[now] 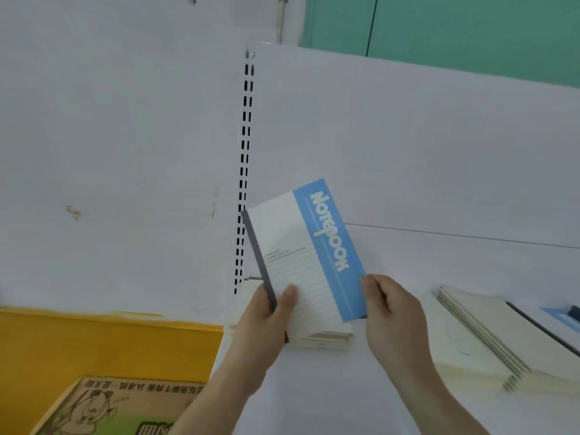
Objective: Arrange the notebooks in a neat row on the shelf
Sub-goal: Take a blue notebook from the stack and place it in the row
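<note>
A notebook (pixel 306 246) with a white lined cover, a blue band reading "Notebook" and a dark grey spine stands tilted above the white shelf (pixel 345 387). My left hand (pixel 266 321) grips its spine edge near the bottom, thumb on the cover. My right hand (pixel 389 312) pinches its lower blue corner. Under the held notebook lies a small stack of cream-edged notebooks (pixel 326 340). A fanned pile of cream notebooks (pixel 489 340) lies on the shelf to the right.
A slotted white upright (pixel 244 171) runs up the back panel just left of the notebook. A yellow surface (pixel 103 343) and a printed cardboard box (pixel 119 409) sit at lower left. A dark-edged blue notebook (pixel 561 318) lies at far right.
</note>
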`<move>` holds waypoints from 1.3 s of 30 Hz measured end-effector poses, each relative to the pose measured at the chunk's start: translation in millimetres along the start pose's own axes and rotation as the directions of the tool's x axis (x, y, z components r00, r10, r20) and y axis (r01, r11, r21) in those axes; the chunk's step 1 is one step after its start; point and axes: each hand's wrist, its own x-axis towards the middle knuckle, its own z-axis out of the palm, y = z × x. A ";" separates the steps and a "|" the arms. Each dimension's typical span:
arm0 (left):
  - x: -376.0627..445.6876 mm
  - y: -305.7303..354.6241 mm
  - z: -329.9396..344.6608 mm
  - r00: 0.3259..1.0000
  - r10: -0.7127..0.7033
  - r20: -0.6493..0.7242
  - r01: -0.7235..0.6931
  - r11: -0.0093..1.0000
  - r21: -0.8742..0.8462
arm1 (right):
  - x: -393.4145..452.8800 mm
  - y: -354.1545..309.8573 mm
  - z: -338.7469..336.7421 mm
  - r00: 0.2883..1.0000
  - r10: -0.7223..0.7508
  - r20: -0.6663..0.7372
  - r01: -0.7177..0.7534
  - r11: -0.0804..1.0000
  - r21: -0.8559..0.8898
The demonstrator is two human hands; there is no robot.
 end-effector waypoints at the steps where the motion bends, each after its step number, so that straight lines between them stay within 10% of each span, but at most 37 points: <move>1: -0.7 0.8 2.0 1.000 -0.009 0.000 0.009 0.994 -0.110 | -0.6 1.4 1.8 0.999 0.034 0.027 -0.034 0.999 0.026; 5: 1.2 10.0 -7.1 0.973 0.141 -0.185 -0.137 0.990 0.037 | 3.5 11.0 10.9 0.976 0.054 0.210 -0.072 0.994 0.081; 9: 4.8 3.7 -31.6 0.938 0.176 -0.299 -0.144 0.982 0.125 | 3.8 43.3 34.2 0.810 -0.074 0.582 0.377 0.825 -0.420; 12: 4.7 1.3 -37.7 0.943 0.154 -0.294 -0.118 0.984 0.137 | 3.6 54.4 43.6 0.701 -0.058 0.711 0.550 0.678 -0.487; 21: 0.2 2.3 -45.3 0.941 0.135 -0.310 -0.132 0.991 0.030 | 13.8 49.0 34.7 0.777 -0.357 0.518 0.619 0.580 -0.529; 26: -5.4 3.5 -47.9 0.950 0.156 -0.271 -0.147 0.988 0.053 | 5.5 48.2 36.0 0.776 -0.237 0.585 0.552 0.705 -0.446; 33: -8.2 8.2 -60.0 0.901 0.154 -0.406 -0.182 0.983 -0.030 | 19.7 16.1 4.8 0.922 -0.374 0.094 0.368 0.779 -0.508; 39: -14.1 -0.1 -46.4 0.931 0.171 -0.323 -0.157 0.985 0.069 | 6.2 -14.2 -32.1 0.976 -0.155 -0.153 0.140 0.984 -0.108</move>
